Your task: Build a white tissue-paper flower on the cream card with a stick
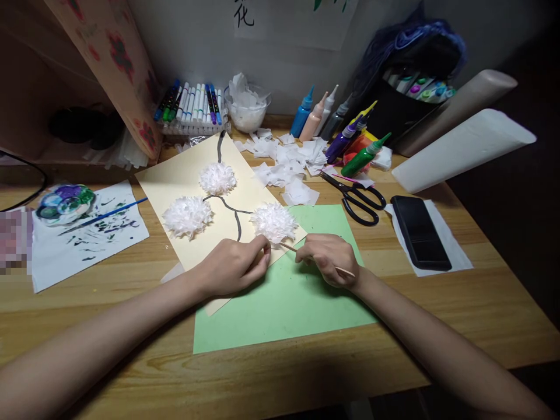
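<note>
A cream sheet (205, 227) lies turned at an angle, partly over a green sheet (284, 309). Three white paper flowers sit on it: one at the top (217, 178), one at the left (188, 216) and one at the right (274, 222), with dark painted stems between them. My left hand (238, 265) has its fingers pinched at the lower edge of the right flower; what they hold is too small to make out. My right hand (329, 258) grips a thin wooden stick (289, 247), its tip by that same flower.
White paper pieces (286, 160), paint bottles (301, 114) and black scissors (361, 201) lie behind the sheets. A phone (420, 233) is at the right. Painted paper (109, 233) with a blue brush (116, 209) is left; markers (192, 105) stand behind.
</note>
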Available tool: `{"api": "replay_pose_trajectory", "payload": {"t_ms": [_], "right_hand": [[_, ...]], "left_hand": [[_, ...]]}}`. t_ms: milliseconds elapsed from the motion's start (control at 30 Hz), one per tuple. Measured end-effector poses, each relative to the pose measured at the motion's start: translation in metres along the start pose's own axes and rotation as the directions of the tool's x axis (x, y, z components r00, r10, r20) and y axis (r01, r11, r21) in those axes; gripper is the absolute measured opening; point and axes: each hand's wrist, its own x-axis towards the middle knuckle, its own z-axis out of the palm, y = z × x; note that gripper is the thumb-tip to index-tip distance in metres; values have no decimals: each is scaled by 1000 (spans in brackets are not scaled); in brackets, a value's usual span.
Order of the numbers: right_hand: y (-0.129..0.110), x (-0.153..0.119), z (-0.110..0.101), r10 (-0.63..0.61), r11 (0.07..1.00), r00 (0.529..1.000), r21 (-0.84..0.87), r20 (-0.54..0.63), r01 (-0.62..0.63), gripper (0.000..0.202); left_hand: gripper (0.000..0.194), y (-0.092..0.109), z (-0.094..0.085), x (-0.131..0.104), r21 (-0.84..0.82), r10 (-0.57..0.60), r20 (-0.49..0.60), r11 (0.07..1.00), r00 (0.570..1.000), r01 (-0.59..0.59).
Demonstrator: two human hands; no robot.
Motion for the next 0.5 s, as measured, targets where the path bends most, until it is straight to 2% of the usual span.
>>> {"api": "replay_pose_trajectory", "payload": {"t_ms": [300,500], "right_hand": [[-5,6,3,34,999,999,17,-38,-33,41],[-11,11,8,179,984,982,5,-60,-179,45]], "left_hand": [[16,0,0,0,0,-12,31,1000,999,12],[16,-1,0,0,15,-31,50,999,998,30]]}}
